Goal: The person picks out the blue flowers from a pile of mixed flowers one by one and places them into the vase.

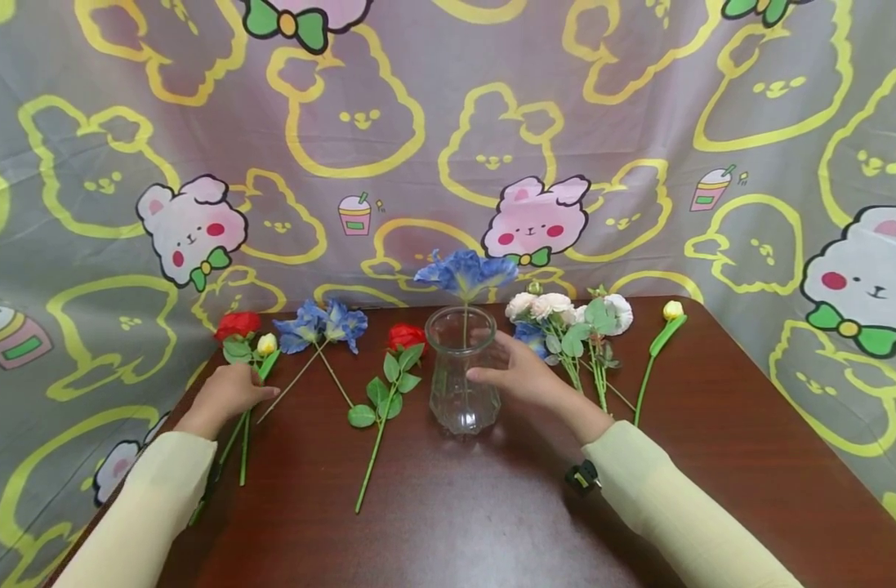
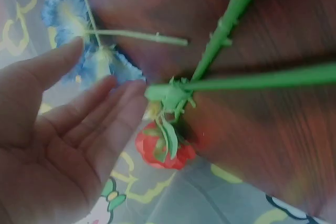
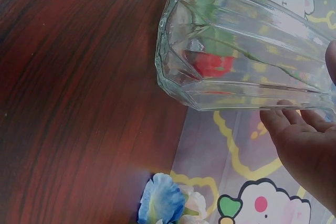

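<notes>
A clear glass vase (image 1: 464, 400) stands upright on the table, with one blue flower (image 1: 465, 273) rising from its mouth. My right hand (image 1: 524, 376) holds the vase from its right side, thumb across the front and fingers behind the neck. On the left, my left hand (image 1: 230, 396) is over the stems of a red rose (image 1: 238, 325) and a yellow-white tulip (image 1: 267, 344). Its fingers (image 2: 123, 106) are fairly straight in the left wrist view, fingertips right at the green stems (image 2: 252, 81). Two blue flowers (image 1: 323, 325) lie just beyond that hand.
Another red rose (image 1: 406, 336) lies between the left hand and the vase. Right of the vase lie pale pink and white flowers (image 1: 554, 308), a blue flower (image 1: 530, 336) and a second tulip (image 1: 672, 310). A patterned curtain (image 1: 433, 122) hangs behind the brown table (image 1: 455, 523).
</notes>
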Demonstrator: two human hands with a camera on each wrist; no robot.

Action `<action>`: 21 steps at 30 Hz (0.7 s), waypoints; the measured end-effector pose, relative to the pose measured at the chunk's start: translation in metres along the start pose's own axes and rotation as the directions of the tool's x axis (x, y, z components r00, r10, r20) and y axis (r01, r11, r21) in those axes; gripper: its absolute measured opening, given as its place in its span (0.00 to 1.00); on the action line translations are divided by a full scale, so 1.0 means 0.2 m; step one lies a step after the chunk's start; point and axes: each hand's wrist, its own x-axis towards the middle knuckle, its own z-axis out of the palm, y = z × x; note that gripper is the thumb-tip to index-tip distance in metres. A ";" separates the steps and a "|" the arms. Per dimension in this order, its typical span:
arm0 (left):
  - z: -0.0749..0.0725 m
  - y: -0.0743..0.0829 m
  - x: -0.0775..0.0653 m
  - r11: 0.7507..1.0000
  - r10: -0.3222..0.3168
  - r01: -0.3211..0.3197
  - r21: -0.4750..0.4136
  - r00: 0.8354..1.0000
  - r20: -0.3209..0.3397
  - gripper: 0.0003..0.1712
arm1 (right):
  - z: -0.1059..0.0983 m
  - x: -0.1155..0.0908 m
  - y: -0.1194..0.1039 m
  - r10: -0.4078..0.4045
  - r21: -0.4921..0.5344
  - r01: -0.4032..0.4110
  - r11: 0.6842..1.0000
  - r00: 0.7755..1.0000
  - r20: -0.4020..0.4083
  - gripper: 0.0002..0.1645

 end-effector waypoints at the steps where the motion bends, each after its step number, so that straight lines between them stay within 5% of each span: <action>1: 0.01 0.01 0.01 1.000 0.027 -0.027 -0.003 1.000 -0.010 0.22 | 0.00 0.00 0.00 0.000 0.003 0.000 1.000 1.000 0.000 0.37; 7: 0.06 0.04 0.07 0.996 0.087 -0.087 0.001 0.996 0.003 0.23 | 0.00 0.00 0.01 -0.010 0.005 0.010 1.000 1.000 -0.004 0.37; 14: 0.09 0.05 0.11 0.998 0.055 -0.056 0.021 0.998 0.042 0.26 | 0.00 0.00 0.00 -0.006 -0.013 0.006 1.000 1.000 -0.006 0.38; 21: 0.12 0.04 0.11 0.998 0.052 -0.055 0.040 0.997 0.065 0.14 | 0.00 0.01 0.00 -0.005 -0.020 0.005 1.000 1.000 -0.003 0.37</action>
